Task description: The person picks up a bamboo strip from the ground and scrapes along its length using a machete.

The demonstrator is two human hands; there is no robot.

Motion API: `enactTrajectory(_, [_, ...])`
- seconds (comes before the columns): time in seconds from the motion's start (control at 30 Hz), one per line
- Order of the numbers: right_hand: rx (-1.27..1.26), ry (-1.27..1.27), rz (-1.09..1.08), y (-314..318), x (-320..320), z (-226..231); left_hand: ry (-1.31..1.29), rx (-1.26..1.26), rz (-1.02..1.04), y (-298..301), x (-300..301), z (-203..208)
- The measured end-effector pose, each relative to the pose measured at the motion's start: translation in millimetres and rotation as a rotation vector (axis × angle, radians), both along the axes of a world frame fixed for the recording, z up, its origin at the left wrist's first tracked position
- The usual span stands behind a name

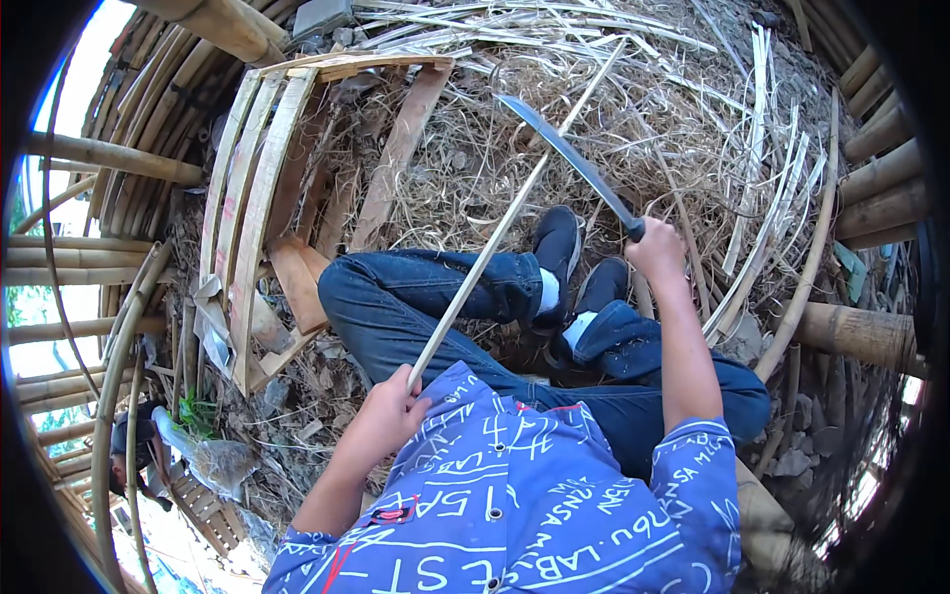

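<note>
Left hand closed around the near end of the bamboo strip; right hand fisted on the knife crossing it above the shoes; a glancing blade could strike the feet.

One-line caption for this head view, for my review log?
Seated person's left hand holds a thin bamboo strip while the right hand sets a long knife against it.

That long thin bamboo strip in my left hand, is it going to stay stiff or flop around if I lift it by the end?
The bamboo strip is long and very slender, held only at its near end by the left hand, so it will probably flex and whip somewhat. It looks straight now, suggesting some springy stiffness. It is likely light for its length. The blade in the right hand crosses it.
</note>
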State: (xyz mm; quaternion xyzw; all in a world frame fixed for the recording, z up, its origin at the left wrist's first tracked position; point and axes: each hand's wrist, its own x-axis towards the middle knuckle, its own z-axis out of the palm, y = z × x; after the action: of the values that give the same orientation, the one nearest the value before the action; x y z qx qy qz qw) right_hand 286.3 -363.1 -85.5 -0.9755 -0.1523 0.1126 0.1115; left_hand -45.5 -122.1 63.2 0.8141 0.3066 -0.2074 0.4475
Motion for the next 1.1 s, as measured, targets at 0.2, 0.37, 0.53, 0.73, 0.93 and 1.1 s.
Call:
enactTrajectory(0.2, [0.384, 0.161, -0.101, 31, -56, -2, 0.065, 0.048, 0.001, -5, 9, -3])
enactTrajectory(0.37, [0.417, 0.190, 0.112, 53, -103, 23, 0.034, 0.068, -0.009, -16, 29, -2])
enactTrajectory(0.53, [0.475, 0.324, 0.504, 73, -169, 63, 0.065, 0.117, -0.006, -15, 30, -11])
enactTrajectory(0.73, [0.368, 0.302, 0.561, 82, -169, 59, 0.016, 0.163, -0.060, -11, 25, -23])
enactTrajectory(0.93, [0.134, 0.132, 0.277, 62, -84, 26, 0.072, 0.159, -0.034, -11, 23, 0])
enactTrajectory(1.1, [0.080, 0.039, 0.052, 18, -3, 7, -0.077, 0.102, -0.063, -24, 6, -8])
